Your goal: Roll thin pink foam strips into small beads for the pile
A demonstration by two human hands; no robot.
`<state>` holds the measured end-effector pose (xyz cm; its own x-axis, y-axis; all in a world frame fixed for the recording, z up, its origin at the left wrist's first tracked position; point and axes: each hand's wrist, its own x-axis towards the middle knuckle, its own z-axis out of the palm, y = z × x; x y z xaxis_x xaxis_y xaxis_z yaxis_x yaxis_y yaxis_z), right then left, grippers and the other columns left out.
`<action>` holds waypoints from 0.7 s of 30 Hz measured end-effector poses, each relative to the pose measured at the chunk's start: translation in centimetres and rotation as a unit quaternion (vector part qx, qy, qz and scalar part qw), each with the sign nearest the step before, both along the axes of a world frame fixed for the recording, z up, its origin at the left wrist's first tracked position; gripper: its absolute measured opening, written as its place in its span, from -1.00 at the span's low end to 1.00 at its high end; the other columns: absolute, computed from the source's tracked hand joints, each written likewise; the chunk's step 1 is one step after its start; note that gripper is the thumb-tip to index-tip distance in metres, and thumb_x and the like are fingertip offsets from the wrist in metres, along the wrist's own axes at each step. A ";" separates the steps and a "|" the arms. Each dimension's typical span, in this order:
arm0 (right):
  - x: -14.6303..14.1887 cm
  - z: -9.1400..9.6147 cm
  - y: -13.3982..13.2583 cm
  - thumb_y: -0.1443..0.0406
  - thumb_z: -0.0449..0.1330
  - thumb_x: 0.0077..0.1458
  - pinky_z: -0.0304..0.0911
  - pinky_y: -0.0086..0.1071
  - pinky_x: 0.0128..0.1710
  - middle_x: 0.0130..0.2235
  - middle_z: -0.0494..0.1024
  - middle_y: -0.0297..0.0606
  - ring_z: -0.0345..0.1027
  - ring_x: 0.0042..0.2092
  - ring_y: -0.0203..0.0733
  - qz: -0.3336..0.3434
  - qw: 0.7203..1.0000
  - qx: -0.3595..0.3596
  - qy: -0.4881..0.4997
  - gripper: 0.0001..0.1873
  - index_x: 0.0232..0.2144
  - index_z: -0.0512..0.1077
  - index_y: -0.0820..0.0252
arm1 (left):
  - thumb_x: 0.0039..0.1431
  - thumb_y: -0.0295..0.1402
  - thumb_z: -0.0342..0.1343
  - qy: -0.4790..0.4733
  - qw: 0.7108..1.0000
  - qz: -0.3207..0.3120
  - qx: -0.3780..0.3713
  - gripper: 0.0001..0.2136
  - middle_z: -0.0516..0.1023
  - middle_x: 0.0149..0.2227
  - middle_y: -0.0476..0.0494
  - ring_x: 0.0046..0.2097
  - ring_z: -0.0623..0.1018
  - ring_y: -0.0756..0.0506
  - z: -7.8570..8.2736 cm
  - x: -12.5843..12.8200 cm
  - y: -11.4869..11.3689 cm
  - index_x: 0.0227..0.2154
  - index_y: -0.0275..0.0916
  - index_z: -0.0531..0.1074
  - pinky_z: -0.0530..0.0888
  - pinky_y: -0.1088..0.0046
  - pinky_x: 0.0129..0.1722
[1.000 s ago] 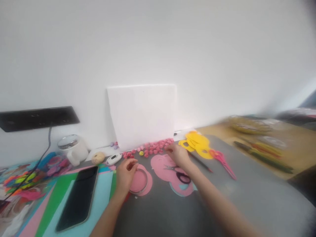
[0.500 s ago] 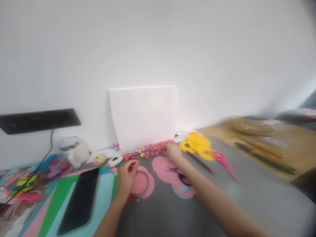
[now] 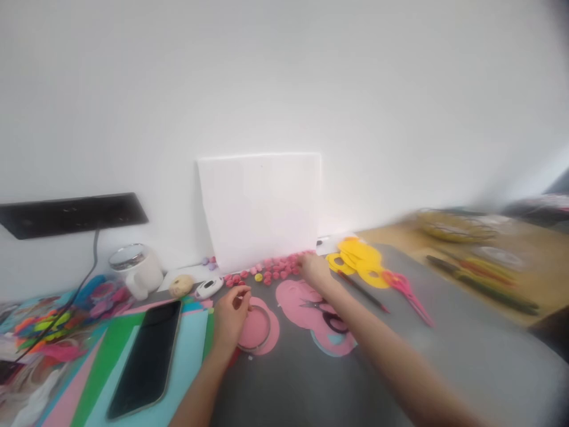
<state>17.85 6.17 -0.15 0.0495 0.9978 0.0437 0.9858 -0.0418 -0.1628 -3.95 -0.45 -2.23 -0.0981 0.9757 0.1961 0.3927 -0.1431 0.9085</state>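
Pink pellets (image 3: 278,270) lie in a loose row along the back edge of the bench (image 3: 288,385), at the foot of a white board (image 3: 260,207) that leans on the wall and seems to stop them rolling away. Our right hand (image 3: 313,270) rests on the row's right end, fingers down among them; we cannot tell if they have one. Our left hand (image 3: 231,317) steadies a ringed pink disc (image 3: 260,326), thumb and forefinger pinched together over its rim. Black-handled scissors (image 3: 331,320) lie on a pink cut-out (image 3: 296,293) beside it.

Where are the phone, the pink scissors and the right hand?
phone (image 3: 144,356), head view, screen middle.
pink scissors (image 3: 402,287), head view, by the pivot.
right hand (image 3: 313,270), head view, back of hand.
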 end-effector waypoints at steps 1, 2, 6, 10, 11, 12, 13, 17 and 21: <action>0.0 0.2 -0.2 0.44 0.08 -0.01 0.05 -0.46 -0.45 -0.35 0.56 -0.17 0.40 -0.32 -0.21 0.004 1.000 -0.001 0.003 -0.80 -0.43 0.51 0.18 | -0.06 -0.26 0.07 -0.005 1.000 0.005 0.008 -0.78 0.53 -0.50 -0.11 -0.54 0.49 -0.09 -0.1 0.0 0.0 -0.37 -0.27 0.46 0.42 0.41 -0.51; 0.1 0.6 -0.5 0.44 0.08 -0.01 0.05 -0.46 -0.44 -0.34 0.56 -0.18 0.40 -0.31 -0.21 0.009 1.000 0.000 0.007 -0.80 -0.42 0.51 0.18 | -0.08 -0.27 0.08 -0.011 1.000 0.011 0.017 -0.79 0.53 -0.48 -0.11 -0.54 0.49 -0.08 -0.2 -0.1 0.1 -0.39 -0.26 0.46 0.42 0.41 -0.52; 0.8 2.7 -3.0 0.31 0.09 0.06 0.06 -0.46 -0.43 -0.35 0.57 -0.25 0.40 -0.30 -0.21 0.035 0.999 0.001 0.025 -0.83 -0.38 0.51 0.13 | -0.10 -0.23 0.13 -0.020 1.000 0.015 0.019 -0.80 0.47 -0.60 -0.04 -0.60 0.44 -0.05 -0.3 -0.1 0.1 -0.46 -0.27 0.46 0.39 0.44 -0.55; 2.2 3.7 -6.7 0.20 0.24 -0.09 0.10 -0.45 -0.38 -0.23 0.55 -0.22 0.40 -0.25 -0.15 0.130 0.988 -0.055 0.067 -0.70 -0.24 0.48 0.14 | 0.06 -0.13 -0.02 0.044 0.999 -0.006 0.017 -0.68 0.38 -0.71 0.00 -0.60 0.39 -0.04 0.2 0.3 -0.3 -0.65 -0.23 0.38 0.34 0.47 -0.52; 2.5 3.6 -7.4 0.23 0.26 -0.13 0.10 -0.43 -0.36 -0.20 0.54 -0.19 0.38 -0.22 -0.11 0.138 0.987 -0.065 0.055 -0.65 -0.21 0.47 0.16 | 0.07 -0.14 -0.03 0.054 0.998 -0.012 0.013 -0.68 0.38 -0.71 -0.01 -0.59 0.39 -0.04 0.3 0.4 -0.4 -0.66 -0.22 0.37 0.33 0.47 -0.52; 2.8 3.3 -8.0 0.26 0.25 -0.14 0.10 -0.42 -0.35 -0.18 0.53 -0.16 0.37 -0.20 -0.09 0.148 0.985 -0.078 0.039 -0.63 -0.19 0.46 0.17 | 0.05 -0.15 -0.01 0.057 0.998 -0.020 0.006 -0.70 0.39 -0.69 -0.01 -0.59 0.39 -0.04 0.4 0.5 -0.5 -0.65 -0.22 0.37 0.33 0.48 -0.52; 2.9 3.0 -8.5 0.31 0.23 -0.14 0.09 -0.41 -0.34 -0.17 0.52 -0.14 0.36 -0.18 -0.07 0.155 0.984 -0.083 0.023 -0.65 -0.20 0.46 0.18 | 0.03 -0.17 0.00 0.058 0.998 -0.030 -0.004 -0.73 0.41 -0.68 -0.01 -0.59 0.40 -0.05 0.4 0.5 -0.5 -0.62 -0.22 0.39 0.33 0.47 -0.52; 2.9 1.4 -9.0 0.41 0.13 -0.10 0.03 -0.36 -0.28 -0.20 0.51 -0.14 0.32 -0.15 -0.06 0.171 0.983 -0.066 -0.021 -0.75 -0.28 0.45 0.20 | 0.01 -0.20 0.02 0.072 0.992 -0.093 -0.039 -0.78 0.46 -0.64 -0.02 -0.59 0.42 -0.07 0.0 0.7 -0.3 -0.53 -0.22 0.46 0.34 0.45 -0.51; 2.6 0.7 -8.9 0.47 0.07 -0.07 0.00 -0.35 -0.29 -0.27 0.51 -0.15 0.32 -0.18 -0.09 0.171 0.983 -0.047 -0.038 -0.76 -0.33 0.44 0.21 | -0.01 -0.22 0.03 0.100 0.986 -0.128 -0.036 -0.79 0.49 -0.63 -0.05 -0.58 0.43 -0.09 -0.4 0.6 -0.1 -0.53 -0.19 0.51 0.34 0.45 -0.52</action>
